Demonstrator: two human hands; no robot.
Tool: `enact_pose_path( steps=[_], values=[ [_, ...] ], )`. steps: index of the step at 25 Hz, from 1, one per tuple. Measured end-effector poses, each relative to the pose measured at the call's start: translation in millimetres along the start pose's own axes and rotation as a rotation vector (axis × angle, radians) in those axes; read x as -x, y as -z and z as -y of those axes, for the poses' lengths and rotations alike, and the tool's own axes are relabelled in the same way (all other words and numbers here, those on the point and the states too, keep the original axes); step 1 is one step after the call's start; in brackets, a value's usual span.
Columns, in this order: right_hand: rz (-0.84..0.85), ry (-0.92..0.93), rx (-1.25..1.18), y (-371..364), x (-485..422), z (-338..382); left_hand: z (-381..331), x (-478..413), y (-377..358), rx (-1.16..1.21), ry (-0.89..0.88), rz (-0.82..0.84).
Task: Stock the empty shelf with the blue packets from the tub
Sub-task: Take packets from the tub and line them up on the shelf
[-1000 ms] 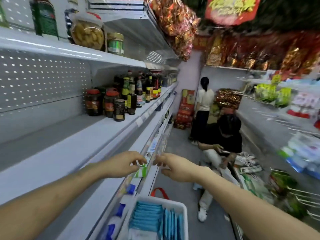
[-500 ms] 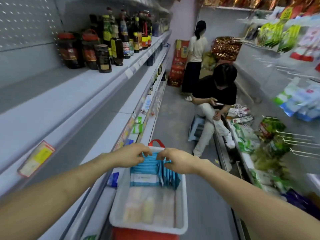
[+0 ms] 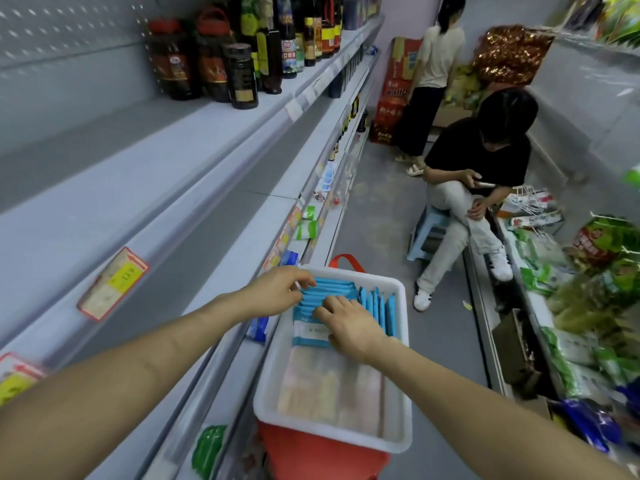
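Both hands down in the white plastic tub [image 3: 403, 344]. Left hand [image 3: 277, 292] reaches over the tub's far-left corner, fingers curled onto the left end of the flat-lying stack of blue packets [image 3: 329, 289]; whether it actually grips one I cannot tell. Right hand [image 3: 349, 323] lies palm-down on the same stack, fingers spread and pressing the top packets near their middle; no closed grasp visible, and thumb contact is hidden.

Blue packets fill the tub's far end only: one stack lying flat at far-left, a second row of blue packets standing on edge [image 3: 377, 310] along the far-right wall. Near half of the tub holds pale, blurred packages [image 3: 329, 389], contents unreadable. Tub sits on a red basket [image 3: 311, 455], red handle [image 3: 346, 261] showing past the far rim.

Long grey metal shelf [image 3: 121, 209] on the left is bare at its near stretch, with a yellow-and-red price tag [image 3: 114, 282] on the front edge. Dark sauce bottles and jars [image 3: 242, 57] crowd its far end. A few small packets sit along the front edge of the lower shelf [image 3: 304, 230] beside the tub.

Seated person in black top [image 3: 485, 161] on a low stool across the aisle; standing person [image 3: 433, 64] farther back.
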State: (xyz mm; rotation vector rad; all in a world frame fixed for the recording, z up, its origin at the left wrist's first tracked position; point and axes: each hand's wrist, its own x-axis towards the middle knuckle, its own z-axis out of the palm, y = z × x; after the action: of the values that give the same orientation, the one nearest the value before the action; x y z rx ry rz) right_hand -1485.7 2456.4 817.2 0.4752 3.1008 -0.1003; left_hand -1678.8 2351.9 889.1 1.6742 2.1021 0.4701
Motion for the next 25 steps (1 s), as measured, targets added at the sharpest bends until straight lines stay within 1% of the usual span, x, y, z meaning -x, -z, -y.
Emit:
enact_pose_path(
  steps=[4, 9, 12, 16, 19, 22, 25],
  values=[
    [-0.025, -0.008, 0.081, -14.6, -3.8, 10.2, 10.0, 6.7, 5.8, 0.018, 0.031, -0.047],
    [-0.048, 0.091, 0.078, -15.6, -3.4, 11.3, 15.3, 9.0, 6.2, 0.026, 0.043, -0.059],
    [-0.010, 0.194, 0.066, -16.2, -1.8, 9.2, 15.8, 8.8, 8.5, 0.020, 0.041, -0.058],
    [0.098, 0.311, 0.122, -12.0, -3.8, 8.9, 10.5, 9.2, 8.3, 0.019, 0.064, -0.040],
    [0.144, 0.340, 0.110, 1.0, -5.7, 9.2, 6.9, 9.8, 7.1, -0.006, 0.053, 0.000],
    [0.107, 0.359, 0.061, 27.2, -7.5, 1.0, 5.4, 4.1, 7.6, -0.059, 0.046, 0.019],
    [0.076, 0.388, 0.067, 64.5, -3.8, -16.1, 0.2, -6.4, 0.1, -0.099, 0.044, 0.042]
  ],
)
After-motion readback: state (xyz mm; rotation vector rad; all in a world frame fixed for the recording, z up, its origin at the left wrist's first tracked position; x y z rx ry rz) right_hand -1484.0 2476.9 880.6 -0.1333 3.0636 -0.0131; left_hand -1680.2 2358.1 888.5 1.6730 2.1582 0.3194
